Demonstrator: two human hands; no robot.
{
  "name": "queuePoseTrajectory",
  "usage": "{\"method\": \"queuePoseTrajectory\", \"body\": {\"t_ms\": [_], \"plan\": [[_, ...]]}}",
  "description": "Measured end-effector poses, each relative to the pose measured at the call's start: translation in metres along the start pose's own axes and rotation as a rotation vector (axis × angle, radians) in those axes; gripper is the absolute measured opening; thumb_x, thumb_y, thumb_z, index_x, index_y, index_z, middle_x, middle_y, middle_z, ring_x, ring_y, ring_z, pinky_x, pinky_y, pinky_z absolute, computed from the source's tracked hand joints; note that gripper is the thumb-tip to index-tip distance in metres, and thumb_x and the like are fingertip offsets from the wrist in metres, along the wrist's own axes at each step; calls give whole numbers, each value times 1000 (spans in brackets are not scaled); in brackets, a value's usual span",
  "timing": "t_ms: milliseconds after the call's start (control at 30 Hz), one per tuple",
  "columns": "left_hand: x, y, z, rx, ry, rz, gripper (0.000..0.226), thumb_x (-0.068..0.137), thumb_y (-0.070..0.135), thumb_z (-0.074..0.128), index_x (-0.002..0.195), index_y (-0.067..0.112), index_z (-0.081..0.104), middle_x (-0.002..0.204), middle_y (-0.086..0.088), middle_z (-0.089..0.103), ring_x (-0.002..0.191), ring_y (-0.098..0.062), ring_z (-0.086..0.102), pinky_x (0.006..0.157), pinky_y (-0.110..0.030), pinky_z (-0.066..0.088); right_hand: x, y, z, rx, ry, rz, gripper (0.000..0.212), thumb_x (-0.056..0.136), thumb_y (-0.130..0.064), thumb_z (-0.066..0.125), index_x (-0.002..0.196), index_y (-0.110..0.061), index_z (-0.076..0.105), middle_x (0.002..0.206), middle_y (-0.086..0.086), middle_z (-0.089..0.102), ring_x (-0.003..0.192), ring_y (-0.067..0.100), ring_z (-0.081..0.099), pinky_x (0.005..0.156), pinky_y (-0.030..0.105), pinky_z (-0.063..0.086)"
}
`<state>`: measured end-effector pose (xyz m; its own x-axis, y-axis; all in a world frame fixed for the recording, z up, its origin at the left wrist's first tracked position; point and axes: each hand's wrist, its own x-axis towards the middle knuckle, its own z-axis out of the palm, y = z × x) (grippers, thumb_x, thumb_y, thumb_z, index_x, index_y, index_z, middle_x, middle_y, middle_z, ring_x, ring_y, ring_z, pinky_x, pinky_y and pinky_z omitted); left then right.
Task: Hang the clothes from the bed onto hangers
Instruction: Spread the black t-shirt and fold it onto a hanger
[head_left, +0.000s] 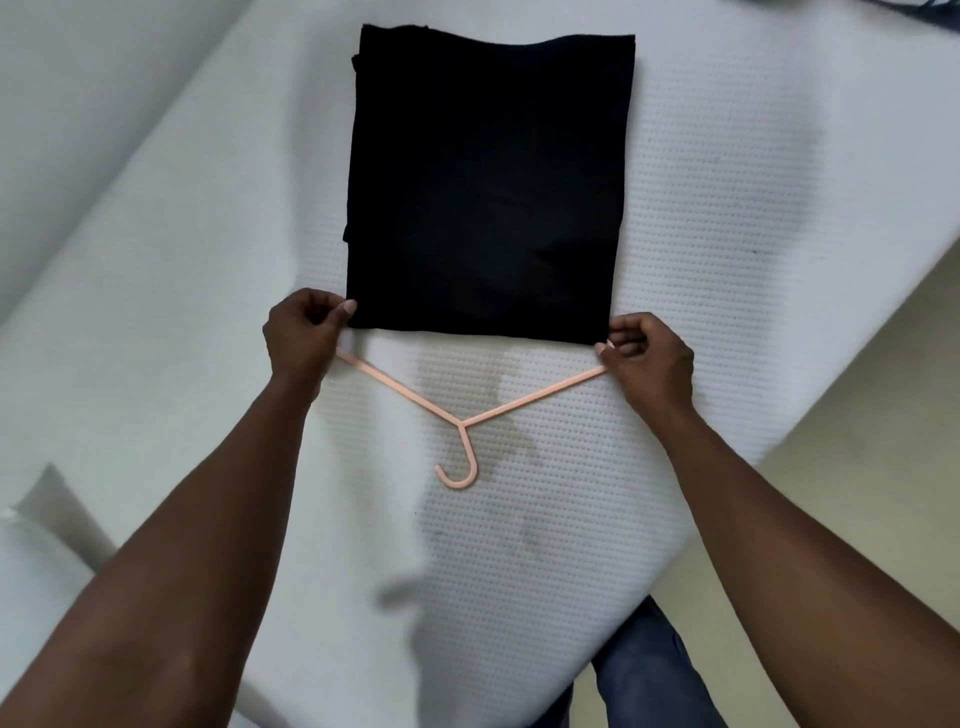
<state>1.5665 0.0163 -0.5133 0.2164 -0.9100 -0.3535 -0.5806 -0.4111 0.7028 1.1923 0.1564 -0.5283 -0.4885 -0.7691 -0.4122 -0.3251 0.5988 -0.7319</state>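
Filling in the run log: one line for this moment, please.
left hand: pinches garment corner | right hand: pinches other corner | hanger: on bed, hook toward person

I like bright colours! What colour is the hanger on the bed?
The hanger is peach-pink, seen best in the head view.

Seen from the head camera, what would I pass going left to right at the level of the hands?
Left hand → pink hanger → right hand. The black garment spans the same stretch just beyond, so it is left out.
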Motion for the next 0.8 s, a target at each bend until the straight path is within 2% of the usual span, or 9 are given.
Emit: {"method": "queuePoseTrajectory", "body": {"t_ms": [100, 233, 300, 400, 500, 567, 667, 733, 800], "plan": [[-5, -3, -4, 2, -9, 5, 16, 86, 19, 76, 101, 22, 79, 88, 4, 77, 79, -5, 71, 75, -15, 51, -3, 6, -10, 24, -1, 26, 25, 83, -3, 83, 104, -15, 76, 93, -6, 75, 82, 3, 70, 78, 14, 57], [-14, -8, -3, 80, 4, 59, 21, 86, 12, 73, 101, 25, 81, 95, 13, 76, 92, -3, 72, 90, -21, 55, -5, 8, -13, 14, 39, 56, 18, 82, -4, 84, 95, -16, 78, 91, -9, 76, 82, 1, 71, 75, 9, 54], [-15, -12, -1, 92, 22, 87, 24, 88, 11, 71, 106, 23, 81, 100, 12, 76, 97, -5, 72, 92, -18, 53, -5, 7, -12, -9, 41, 50, 14, 82, -6, 85, 91, -17, 79, 89, -12, 76, 81, -4, 70, 75, 8, 53], [-22, -18, 1, 100, 96, 116, 30, 91, 10, 63, 116, 18, 78, 114, 6, 76, 108, -7, 69, 93, -6, 45, -9, 7, -10, -73, 136, -13, 12, 83, -12, 85, 89, -17, 76, 88, -10, 72, 75, 1, 67, 78, 23, 58], [-47, -30, 6, 118, 213, 106, 44, 90, 7, 51, 129, 11, 69, 127, -2, 71, 118, -14, 64, 100, -4, 37, -33, 7, 4, -244, 245, -238, 6, 85, -21, 73, 89, -19, 69, 90, -4, 64, 79, 14, 60, 77, 34, 51], [-70, -40, 9, 145, 249, 53, 47, 90, 7, 48, 134, 6, 64, 131, -10, 68, 122, -23, 62, 107, -15, 39, -61, 4, 22, -250, 93, -372, 9, 86, -23, 67, 94, -20, 69, 89, -6, 62, 81, 15, 58, 75, 35, 50], [-108, -57, 15, 226, 208, 64, 45, 92, 0, 50, 135, 1, 63, 137, -17, 64, 129, -33, 60, 113, -32, 39, -105, 1, 55, -276, -256, -486, 29, 88, -26, 65, 117, -26, 69, 91, -10, 59, 85, 13, 58, 74, 35, 52], [-134, -69, 20, 263, 156, 113, 47, 90, -4, 51, 135, 1, 63, 143, -17, 61, 135, -31, 56, 116, -30, 36, -133, 5, 78, -360, -403, -551, 45, 88, -30, 63, 133, -28, 64, 99, -8, 62, 91, 18, 60, 74, 33, 53], [-155, -74, 24, 261, 110, 99, 48, 91, -8, 50, 137, 3, 62, 148, -14, 57, 140, -27, 52, 117, -24, 32, -155, 10, 97, -504, -451, -557, 53, 84, -27, 63, 137, -27, 60, 105, -3, 63, 95, 23, 62, 71, 36, 54]]}}
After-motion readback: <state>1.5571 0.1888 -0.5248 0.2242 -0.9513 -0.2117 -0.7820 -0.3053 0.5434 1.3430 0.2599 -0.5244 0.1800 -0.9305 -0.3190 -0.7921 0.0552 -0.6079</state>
